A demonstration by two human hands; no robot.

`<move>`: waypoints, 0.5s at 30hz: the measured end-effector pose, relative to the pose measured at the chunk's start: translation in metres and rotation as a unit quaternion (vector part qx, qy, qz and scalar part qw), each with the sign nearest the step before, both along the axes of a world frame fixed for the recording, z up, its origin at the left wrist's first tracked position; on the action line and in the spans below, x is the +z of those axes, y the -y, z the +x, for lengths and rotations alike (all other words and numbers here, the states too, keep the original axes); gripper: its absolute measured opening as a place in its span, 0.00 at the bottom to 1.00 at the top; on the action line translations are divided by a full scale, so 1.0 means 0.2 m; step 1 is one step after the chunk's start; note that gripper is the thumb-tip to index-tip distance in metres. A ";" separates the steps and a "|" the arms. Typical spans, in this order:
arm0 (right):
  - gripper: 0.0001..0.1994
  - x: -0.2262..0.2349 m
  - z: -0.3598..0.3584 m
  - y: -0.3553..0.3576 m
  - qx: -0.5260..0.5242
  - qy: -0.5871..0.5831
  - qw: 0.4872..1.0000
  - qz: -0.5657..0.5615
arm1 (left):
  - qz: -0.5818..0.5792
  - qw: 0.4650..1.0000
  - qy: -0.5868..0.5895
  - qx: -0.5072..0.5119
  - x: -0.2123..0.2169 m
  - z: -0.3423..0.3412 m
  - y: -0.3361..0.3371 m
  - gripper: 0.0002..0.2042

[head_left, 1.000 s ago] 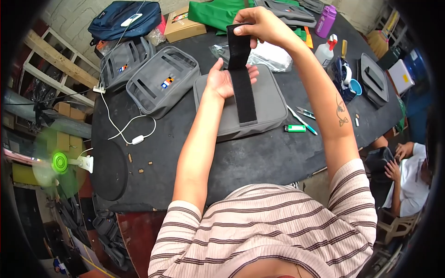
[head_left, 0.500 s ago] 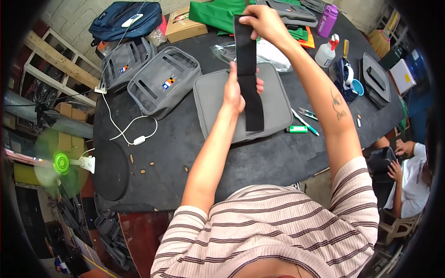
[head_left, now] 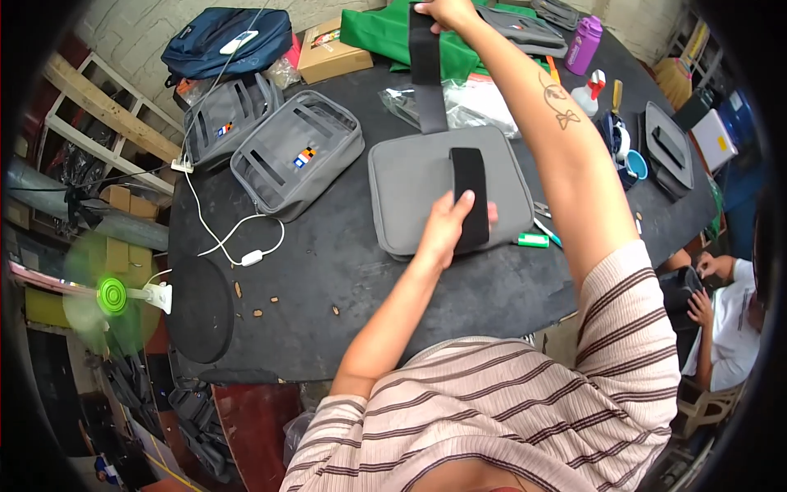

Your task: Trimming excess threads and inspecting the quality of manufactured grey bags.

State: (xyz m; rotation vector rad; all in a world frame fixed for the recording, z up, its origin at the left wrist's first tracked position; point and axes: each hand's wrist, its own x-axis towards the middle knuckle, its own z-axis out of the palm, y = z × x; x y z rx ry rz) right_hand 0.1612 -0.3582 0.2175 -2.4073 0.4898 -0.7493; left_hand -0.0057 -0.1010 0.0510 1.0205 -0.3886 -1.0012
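Observation:
A grey padded case (head_left: 410,184) with rounded corners lies on the black table in front of me. My left hand (head_left: 445,227) is closed around a black strap (head_left: 469,174) over the case's right half, thumb on top and fingers behind it. At the far side, my right hand (head_left: 451,11) pinches the top end of a long strap piece (head_left: 425,57), black above and greyer below, which stretches away from the case's far edge. Whether the two strap pieces are joined behind the case cannot be seen.
Two grey cases with clear windows (head_left: 299,152) (head_left: 225,119) stand at left, near a white cable (head_left: 252,257). A spinning fan (head_left: 112,296) is at the table's left edge. Behind are a cardboard box (head_left: 334,55) and green fabric (head_left: 373,29). A green marker (head_left: 533,240) lies at right.
My right hand has moved farther away, drawing the strap piece out past the case. My left hand has shifted right and nearer, now gripping the strap over the case.

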 end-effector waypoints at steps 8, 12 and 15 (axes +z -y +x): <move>0.10 0.10 -0.23 -0.10 0.031 0.016 0.999 0.031 | -0.174 0.974 0.143 0.025 0.09 0.33 0.21 0.23; 0.10 0.09 -0.27 -0.07 0.031 0.021 0.999 0.040 | -0.122 0.962 0.189 0.152 0.00 0.36 0.27 0.41; 0.10 0.03 -0.31 0.01 0.144 0.141 0.979 -0.010 | -0.089 0.977 0.156 0.118 0.02 0.31 0.26 0.34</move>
